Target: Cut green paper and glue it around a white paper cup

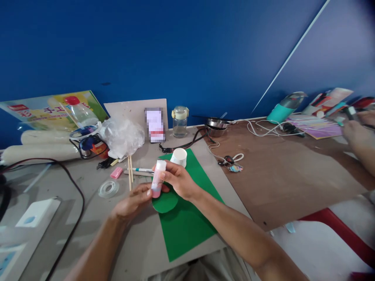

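A pink glue stick (157,182) with a white cap stands nearly upright between my hands. The fingers of my right hand (180,181) close round its upper part, just under the cap. Low on the tube, my left hand (133,201) grips it with thumb and fingers. Just below the hands is a round green paper disc (165,202), its upper part covered by them. Under it lies a large green sheet (190,222) of paper. A white paper cup (179,157) sits upside down at the sheet's far end.
Tape (108,189), a pink eraser (116,173), wooden sticks (130,171) and a marker (143,169) lie left. Behind stand a phone (155,125) and a lidded jar (180,121). Keys (230,160) lie right; another person's hand (354,132) is far right.
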Demonstrator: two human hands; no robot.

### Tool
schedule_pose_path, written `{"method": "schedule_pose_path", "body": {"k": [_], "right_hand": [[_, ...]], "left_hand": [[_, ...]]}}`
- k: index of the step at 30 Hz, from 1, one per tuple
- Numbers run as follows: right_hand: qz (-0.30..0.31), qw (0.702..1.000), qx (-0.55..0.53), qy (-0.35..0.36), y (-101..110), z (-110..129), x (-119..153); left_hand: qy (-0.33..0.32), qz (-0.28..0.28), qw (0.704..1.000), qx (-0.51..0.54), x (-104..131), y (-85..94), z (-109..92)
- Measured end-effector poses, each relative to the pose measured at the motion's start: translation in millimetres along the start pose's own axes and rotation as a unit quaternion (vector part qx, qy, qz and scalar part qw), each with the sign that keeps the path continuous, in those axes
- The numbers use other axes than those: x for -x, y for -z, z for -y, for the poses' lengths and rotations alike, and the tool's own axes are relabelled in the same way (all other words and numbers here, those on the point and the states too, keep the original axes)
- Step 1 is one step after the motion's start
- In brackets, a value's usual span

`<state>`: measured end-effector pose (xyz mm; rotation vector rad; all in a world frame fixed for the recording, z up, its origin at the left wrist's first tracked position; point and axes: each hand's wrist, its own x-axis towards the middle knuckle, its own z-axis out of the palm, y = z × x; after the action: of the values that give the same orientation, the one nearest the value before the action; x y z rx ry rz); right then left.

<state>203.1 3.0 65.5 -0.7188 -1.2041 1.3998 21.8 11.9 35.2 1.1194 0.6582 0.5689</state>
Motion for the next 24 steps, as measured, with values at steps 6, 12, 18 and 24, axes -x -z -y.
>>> {"method": "schedule_pose_path", "body": {"k": [6, 12, 18, 24], "right_hand": [[-0.024, 0.995, 0.084, 0.039, 2, -1, -2], [-0.112, 0.975, 0.184, 0.049, 0, -5, -3], [-0.043, 0.998, 0.052, -0.007, 1, -3, -2], [0.008, 1.000, 0.012, -0.020, 2, -2, -2]], "left_hand": [[-0.039, -0.059, 0.984, -0.163, -6, 1.1, -1], [-0.096, -0.274, 0.897, -0.332, -18, -16.7, 0], [-0.099, -0.011, 0.987, -0.125, -1, 2.7, -4], [-0.022, 0.002, 0.997, -0.072, 3, 9.7, -2]]}}
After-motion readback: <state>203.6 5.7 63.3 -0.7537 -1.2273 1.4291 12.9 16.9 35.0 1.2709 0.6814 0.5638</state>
